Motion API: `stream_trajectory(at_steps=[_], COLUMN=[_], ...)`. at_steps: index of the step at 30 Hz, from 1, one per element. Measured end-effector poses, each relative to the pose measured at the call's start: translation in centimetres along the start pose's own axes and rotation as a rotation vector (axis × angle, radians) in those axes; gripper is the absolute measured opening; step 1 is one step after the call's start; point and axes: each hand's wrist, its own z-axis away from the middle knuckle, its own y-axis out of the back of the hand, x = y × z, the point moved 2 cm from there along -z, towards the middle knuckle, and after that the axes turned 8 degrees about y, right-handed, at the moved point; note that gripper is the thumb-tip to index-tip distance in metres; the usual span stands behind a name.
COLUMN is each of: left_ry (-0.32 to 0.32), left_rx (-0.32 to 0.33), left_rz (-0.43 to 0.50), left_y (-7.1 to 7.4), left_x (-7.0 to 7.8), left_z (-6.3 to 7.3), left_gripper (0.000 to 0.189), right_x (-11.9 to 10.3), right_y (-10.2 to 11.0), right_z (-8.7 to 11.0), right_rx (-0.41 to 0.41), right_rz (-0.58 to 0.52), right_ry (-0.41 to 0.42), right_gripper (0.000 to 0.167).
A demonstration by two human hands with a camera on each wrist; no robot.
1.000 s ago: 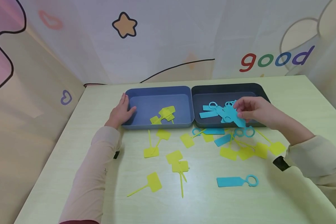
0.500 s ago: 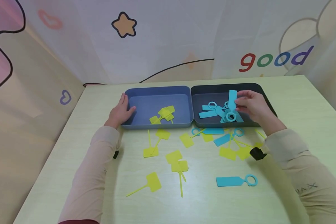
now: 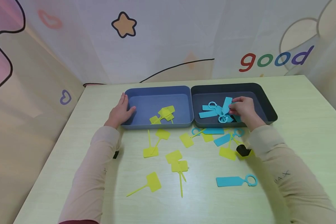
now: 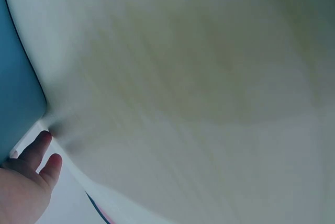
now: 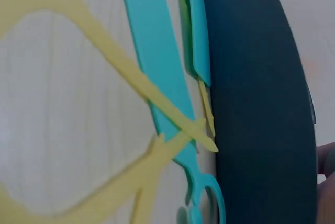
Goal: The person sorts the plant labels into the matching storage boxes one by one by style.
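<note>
In the head view my left hand [image 3: 119, 112] rests at the left rim of the blue tray [image 3: 159, 90], fingers straight along the outside and thumb over the edge. Several yellow plant tags [image 3: 166, 112] lie in that tray. Over the dark tray [image 3: 224, 88], my right hand [image 3: 244, 109] pinches a light-blue ring-ended tag [image 3: 227, 105] between thumb and fingers. Beneath it is a pile of similar blue tags [image 3: 208, 114], partly covered by the hand. In the left wrist view, two fingertips [image 4: 51, 167] show beside the tray's corner.
Yellow tags [image 3: 154, 182] are scattered over the table before the trays. Some cross blue tags [image 3: 222, 140] near the dark tray's front wall, partly under the right sleeve [image 3: 280, 161]. One blue tag [image 3: 230, 181] lies alone nearer the front. A printed curtain [image 3: 168, 40] hangs behind.
My right hand has turned the blue tag from ring-away to ring-toward me, then lowered it toward the pile, shifting left. The right forearm has swung inward. My left hand stays put.
</note>
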Motion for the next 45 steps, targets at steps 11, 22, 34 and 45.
stream_trajectory(at_steps=[11,22,34,45], left_ry=[0.005,0.005,0.006,-0.001], left_rx=[0.0,0.005,0.004,0.007], left_rz=[0.0,0.0,-0.003,-0.002], left_y=[0.0,-0.2,-0.1,-0.1], left_x=[-0.1,-0.1,-0.1,-0.1], left_z=[-0.1,-0.3,-0.2,-0.1], left_gripper=[0.072,0.073,0.072,0.073], right_x=[-0.2,-0.7,-1.9,-1.1], right_y=[-0.7,-0.9,-0.2,-0.7], right_z=[-0.5,-0.4,1.5,8.2], right_rx=[0.052,0.034,-0.172,-0.464], right_rz=[0.132,0.252,0.432,0.864], right_ry=[-0.048,-0.036,0.11,0.617], right_gripper=[0.032,0.034,0.044,0.077])
